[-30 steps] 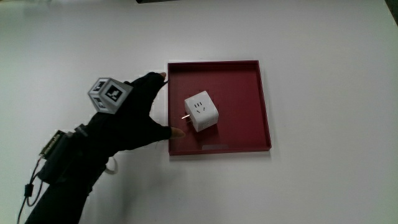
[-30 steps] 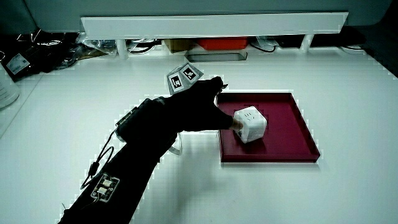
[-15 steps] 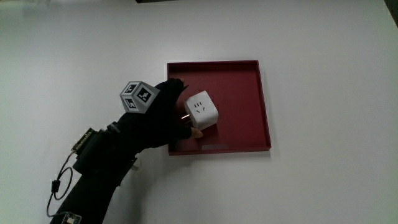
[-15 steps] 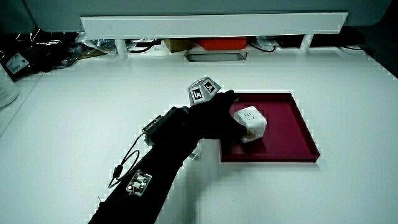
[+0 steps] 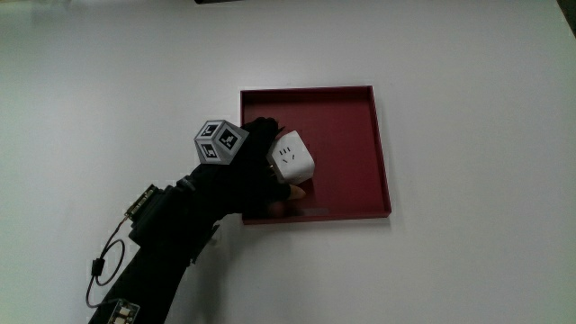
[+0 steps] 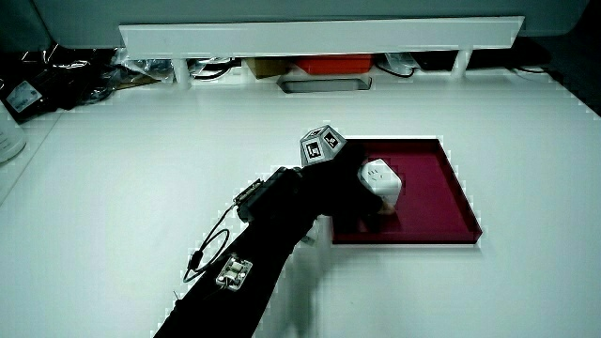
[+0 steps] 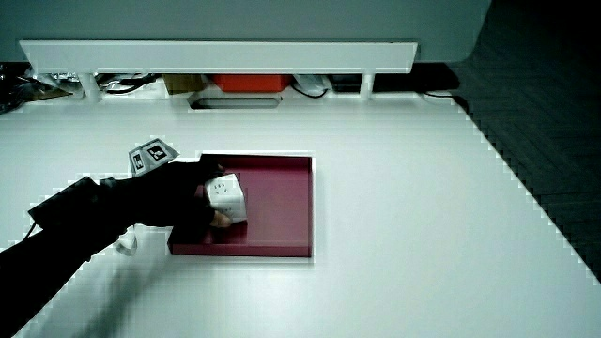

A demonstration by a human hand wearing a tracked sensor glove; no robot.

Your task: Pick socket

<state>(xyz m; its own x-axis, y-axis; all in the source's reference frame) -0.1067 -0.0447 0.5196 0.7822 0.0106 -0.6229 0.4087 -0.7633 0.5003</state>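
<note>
A white cube socket [image 5: 293, 159] sits in the dark red tray [image 5: 351, 126], in the part of the tray nearest the hand. The gloved hand [image 5: 270, 173] reaches over the tray's rim and its fingers close around the socket, thumb on the side nearer the person. The socket looks tilted in the grasp; whether it has left the tray floor I cannot tell. The patterned cube [image 5: 220, 142] rides on the hand's back. Both side views show the socket [image 6: 380, 180] [image 7: 226, 194] held by the hand [image 6: 355, 191] [image 7: 203, 203] inside the tray [image 6: 434, 192] [image 7: 282, 202].
A low white partition [image 6: 319, 38] [image 7: 216, 52] runs along the table's edge farthest from the person, with an orange box [image 6: 333, 65] and cables under it. Wires and a small device [image 6: 235, 271] hang from the forearm. The table's edge [image 7: 512, 178] meets dark floor.
The hand has moved from beside the tray over its rim and closed on the socket, which now looks tilted and shifted slightly away from the person.
</note>
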